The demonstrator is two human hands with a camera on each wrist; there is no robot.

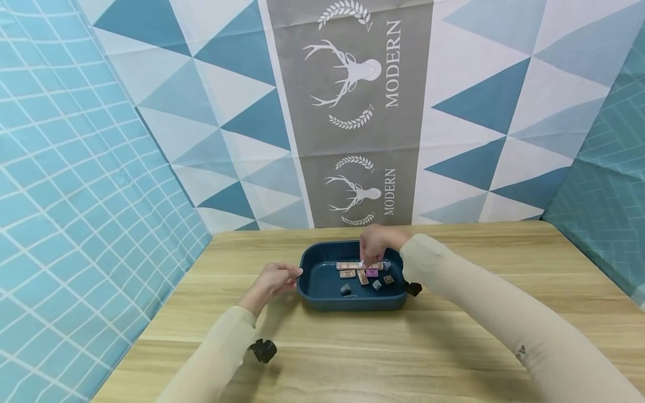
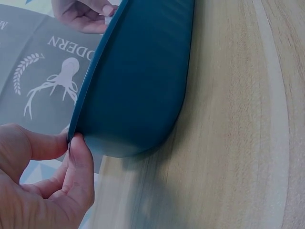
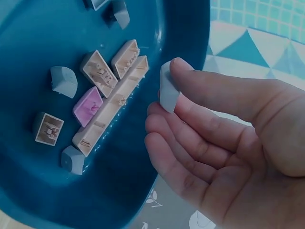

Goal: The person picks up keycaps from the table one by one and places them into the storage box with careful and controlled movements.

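A dark blue basin [image 1: 332, 304] stands on the table, with several keycaps inside it. My left hand [image 1: 276, 278] pinches the basin's left rim between thumb and fingers, as the left wrist view shows closely. Over the basin's far side, my right hand [image 1: 374, 244] pinches a pale grey keycap [image 3: 168, 88] between thumb and fingers. Below it lie a long beige keycap [image 3: 114, 106], a pink keycap [image 3: 87, 107], a beige keycap [image 3: 97, 72], a small square beige keycap [image 3: 47, 129] and grey keycaps, one of them a curved grey keycap [image 3: 64, 81].
The wood-grain table [image 1: 353, 358] extends around the basin. Behind it rises a patterned wall covering [image 1: 358, 129] with deer heads and triangles. A blue tiled-pattern sheet [image 1: 75, 196] borders the left side. A black strap piece [image 1: 264, 351] hangs at the left wrist.
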